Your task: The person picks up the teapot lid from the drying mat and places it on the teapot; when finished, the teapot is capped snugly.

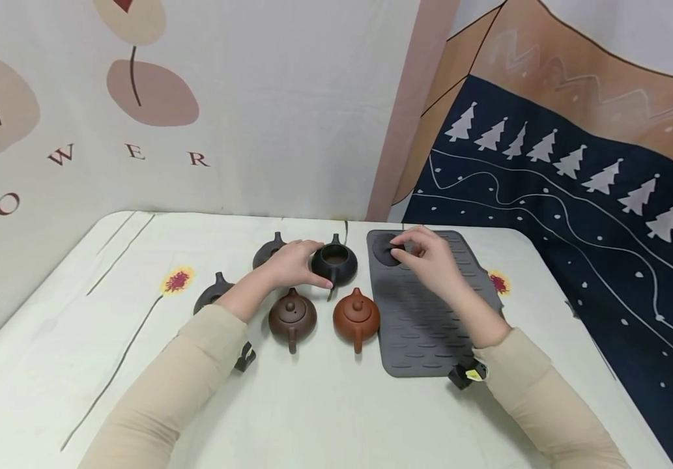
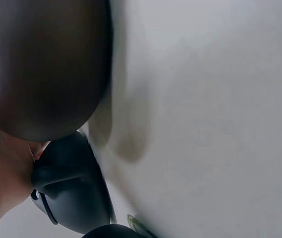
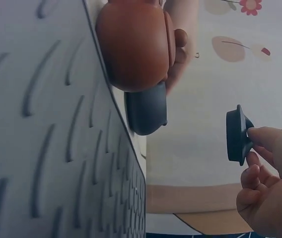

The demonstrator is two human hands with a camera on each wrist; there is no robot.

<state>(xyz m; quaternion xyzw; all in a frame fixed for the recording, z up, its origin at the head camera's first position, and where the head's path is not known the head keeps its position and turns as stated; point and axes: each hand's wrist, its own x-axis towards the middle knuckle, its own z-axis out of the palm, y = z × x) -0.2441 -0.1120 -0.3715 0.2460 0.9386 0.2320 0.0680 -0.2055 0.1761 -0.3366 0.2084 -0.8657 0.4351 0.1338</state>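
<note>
My right hand (image 1: pixel 430 260) pinches a black teapot lid (image 3: pixel 234 136) by its top. The lid hangs raised above the far left corner of a grey ribbed mat (image 1: pixel 418 326). My left hand (image 1: pixel 295 264) grips the left side of a black teapot (image 1: pixel 344 264), thumb in front and fingers behind. That teapot has no lid on, and its round mouth is uncovered. In the left wrist view, a brown teapot (image 2: pixel 46 64) hides most of the left fingers. Beside that hand stands another black teapot (image 2: pixel 74 193), lid on.
An orange-brown teapot (image 1: pixel 356 316) stands at the mat's left edge, right of the brown one. Further left, another dark teapot (image 1: pixel 212 293) is partly hidden by my left arm. Behind the table (image 1: pixel 313 417) hangs a printed cloth (image 1: pixel 289 130).
</note>
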